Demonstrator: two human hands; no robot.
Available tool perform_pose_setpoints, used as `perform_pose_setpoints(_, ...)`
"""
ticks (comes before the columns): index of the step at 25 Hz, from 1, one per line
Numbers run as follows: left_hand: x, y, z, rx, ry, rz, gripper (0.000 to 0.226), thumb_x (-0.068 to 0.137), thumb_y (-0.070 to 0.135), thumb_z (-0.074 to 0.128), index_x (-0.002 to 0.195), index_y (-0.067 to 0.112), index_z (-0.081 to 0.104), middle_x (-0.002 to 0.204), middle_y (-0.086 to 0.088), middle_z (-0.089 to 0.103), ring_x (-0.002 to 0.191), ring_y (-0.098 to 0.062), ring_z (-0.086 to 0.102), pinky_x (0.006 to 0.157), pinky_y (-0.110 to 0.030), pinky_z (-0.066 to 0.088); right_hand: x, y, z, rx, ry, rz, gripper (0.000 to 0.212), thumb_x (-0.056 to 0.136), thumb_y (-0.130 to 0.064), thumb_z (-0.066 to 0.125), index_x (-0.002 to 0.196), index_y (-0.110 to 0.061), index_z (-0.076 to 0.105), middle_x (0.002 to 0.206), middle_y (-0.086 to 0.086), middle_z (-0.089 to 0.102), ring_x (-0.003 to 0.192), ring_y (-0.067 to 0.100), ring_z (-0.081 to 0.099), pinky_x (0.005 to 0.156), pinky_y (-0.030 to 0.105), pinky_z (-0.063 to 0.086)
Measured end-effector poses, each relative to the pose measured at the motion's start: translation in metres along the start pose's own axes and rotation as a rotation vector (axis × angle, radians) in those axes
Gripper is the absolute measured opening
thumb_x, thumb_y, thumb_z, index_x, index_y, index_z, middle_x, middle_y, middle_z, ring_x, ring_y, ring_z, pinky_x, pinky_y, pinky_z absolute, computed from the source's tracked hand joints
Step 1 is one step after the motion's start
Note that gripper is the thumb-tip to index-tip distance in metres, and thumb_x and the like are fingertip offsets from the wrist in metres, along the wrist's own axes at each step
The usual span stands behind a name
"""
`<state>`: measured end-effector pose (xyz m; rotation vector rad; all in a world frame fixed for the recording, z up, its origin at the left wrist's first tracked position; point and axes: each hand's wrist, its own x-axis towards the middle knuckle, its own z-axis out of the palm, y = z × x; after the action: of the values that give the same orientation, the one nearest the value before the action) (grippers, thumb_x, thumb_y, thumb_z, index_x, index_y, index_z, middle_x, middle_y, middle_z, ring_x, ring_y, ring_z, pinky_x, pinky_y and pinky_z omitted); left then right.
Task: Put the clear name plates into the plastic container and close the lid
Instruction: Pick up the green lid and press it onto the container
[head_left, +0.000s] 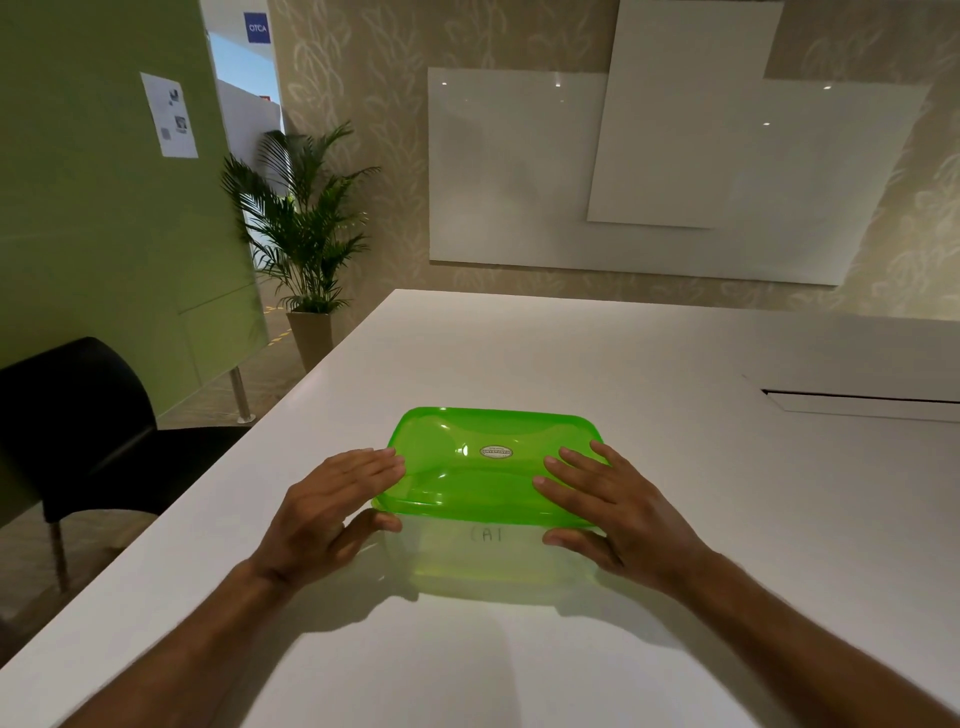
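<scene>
A clear plastic container (488, 553) stands on the white table (675, 519) in front of me, with a translucent green lid (483, 467) lying on top of it. Faint letters show through its near wall; the name plates inside cannot be made out. My left hand (332, 504) lies flat on the lid's left end, fingers straight on top and thumb against the near left corner. My right hand (608, 504) mirrors it on the right end, fingers spread over the lid and thumb at the near rim.
A black chair (88, 426) stands at the table's left side. A potted palm (306, 234) is behind it by the green wall. A cable slot (857, 400) is cut into the table at the far right. Whiteboards hang on the back wall.
</scene>
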<state>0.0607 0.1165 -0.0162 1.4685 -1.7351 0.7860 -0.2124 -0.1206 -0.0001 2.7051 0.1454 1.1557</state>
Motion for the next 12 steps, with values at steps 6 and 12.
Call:
perform_pose_setpoints(6, 0.0, 0.001, -0.001, 0.017, 0.009, 0.017, 0.044, 0.091, 0.035, 0.066, 0.116, 0.0, 0.07, 0.126, -0.009, 0.068, 0.12, -0.021, 0.064, 0.098, -0.042, 0.052, 0.001, -0.001, -0.002, 0.005, 0.01, -0.008, 0.049, 0.093, -0.05, 0.059, 0.128, -0.017, 0.061, 0.129, 0.008, 0.066, 0.121, 0.027, 0.061, 0.1, 0.053, 0.046)
perform_pose_setpoints(12, 0.001, 0.006, -0.007, -0.047, -0.009, -0.043, 0.046, 0.084, 0.035, 0.073, 0.116, 0.003, 0.071, 0.125, -0.008, 0.069, 0.119, -0.019, 0.064, 0.099, -0.042, 0.052, 0.002, -0.012, -0.008, 0.128, -0.012, 0.133, 0.052, 0.089, -0.056, 0.06, 0.124, -0.019, 0.067, 0.131, 0.004, 0.064, 0.127, 0.02, 0.057, 0.105, 0.051, 0.043)
